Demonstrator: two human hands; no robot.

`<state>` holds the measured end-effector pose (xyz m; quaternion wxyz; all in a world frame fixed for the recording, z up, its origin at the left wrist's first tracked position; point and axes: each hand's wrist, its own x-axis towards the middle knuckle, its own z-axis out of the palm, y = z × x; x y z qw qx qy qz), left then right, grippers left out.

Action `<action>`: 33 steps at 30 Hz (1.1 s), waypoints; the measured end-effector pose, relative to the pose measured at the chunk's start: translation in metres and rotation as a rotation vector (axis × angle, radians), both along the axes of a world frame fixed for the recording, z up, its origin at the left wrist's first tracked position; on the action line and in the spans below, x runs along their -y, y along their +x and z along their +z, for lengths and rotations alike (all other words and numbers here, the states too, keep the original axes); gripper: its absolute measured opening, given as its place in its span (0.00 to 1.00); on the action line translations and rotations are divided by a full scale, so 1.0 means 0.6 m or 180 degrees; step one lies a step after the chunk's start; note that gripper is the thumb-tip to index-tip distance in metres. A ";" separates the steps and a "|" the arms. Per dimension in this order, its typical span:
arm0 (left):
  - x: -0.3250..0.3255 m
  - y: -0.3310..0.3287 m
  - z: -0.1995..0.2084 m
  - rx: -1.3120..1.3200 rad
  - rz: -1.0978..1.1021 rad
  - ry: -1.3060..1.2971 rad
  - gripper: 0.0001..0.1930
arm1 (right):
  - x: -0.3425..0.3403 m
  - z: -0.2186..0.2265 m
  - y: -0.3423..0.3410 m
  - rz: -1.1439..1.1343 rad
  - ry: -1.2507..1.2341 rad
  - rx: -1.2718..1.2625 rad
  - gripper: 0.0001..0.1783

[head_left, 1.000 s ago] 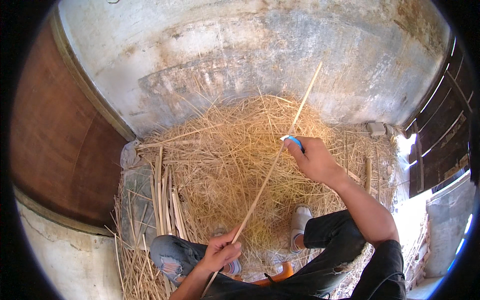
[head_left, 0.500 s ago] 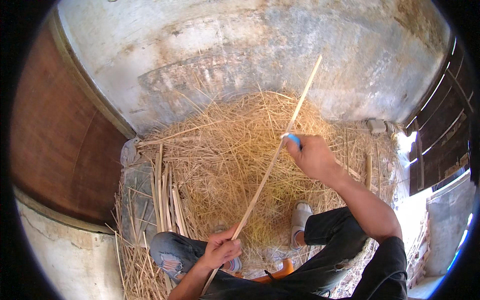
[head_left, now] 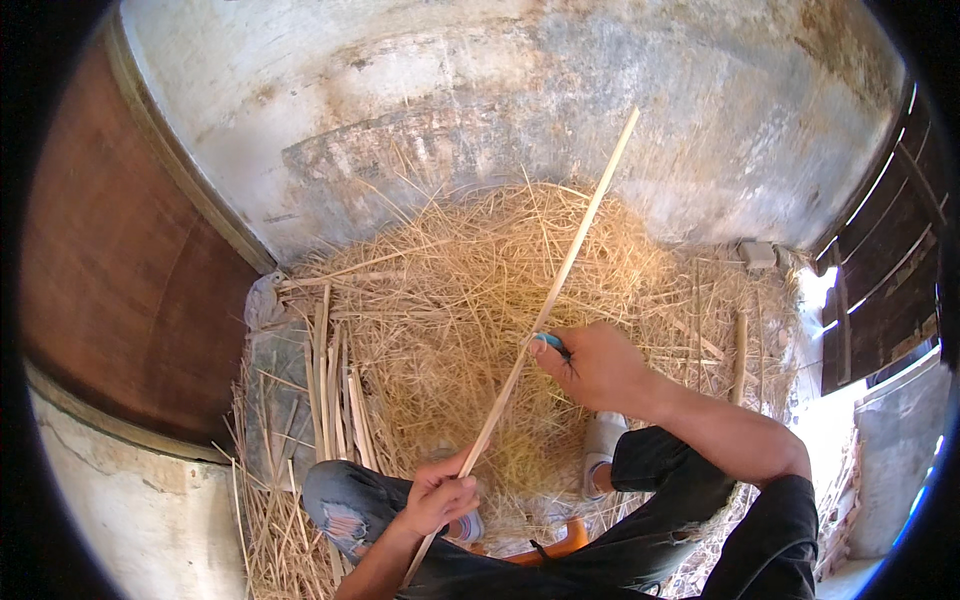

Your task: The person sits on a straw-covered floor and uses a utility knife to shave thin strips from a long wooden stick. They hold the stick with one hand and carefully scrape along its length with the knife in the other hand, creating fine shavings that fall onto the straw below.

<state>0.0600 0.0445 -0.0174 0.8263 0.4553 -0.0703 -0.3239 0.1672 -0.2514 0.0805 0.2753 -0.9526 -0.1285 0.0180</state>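
A long, pale strip of split wood or bamboo [head_left: 580,238] slants from my lap up and away to the right. My left hand [head_left: 438,497] is closed around its lower part, close to my bent left knee. Around a small blue-handled tool [head_left: 553,344] my right hand [head_left: 602,368] is closed, with the thumb toward the strip. The tool meets the strip near its middle; its working edge is too small to make out. Fine shavings [head_left: 530,440] lie beneath the strip, between my feet.
A heap of straw-like shavings [head_left: 470,270] reaches the stained wall [head_left: 500,90]. Several longer strips [head_left: 326,385] lie at left beside a dark slab [head_left: 268,375], near a brown panel [head_left: 130,270]. An orange stool [head_left: 572,540] shows between my legs. A block [head_left: 757,255] sits far right.
My right hand and the blue-handled tool have moved down along the strip, toward my left hand. The left hand keeps its grip in nearly the same place.
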 end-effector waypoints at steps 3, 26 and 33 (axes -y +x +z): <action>0.006 0.000 0.002 0.0087 0.0049 -0.0018 0.29 | 0.007 0.022 0.021 -0.0243 0.0251 -0.0179 0.29; 0.012 0.011 0.005 0.0319 0.0084 -0.0044 0.30 | -0.052 -0.024 -0.050 0.0422 0.0409 -0.0790 0.32; 0.004 0.000 -0.007 0.0245 -0.0015 0.0004 0.30 | 0.010 0.015 0.029 -0.0458 0.0305 0.0084 0.26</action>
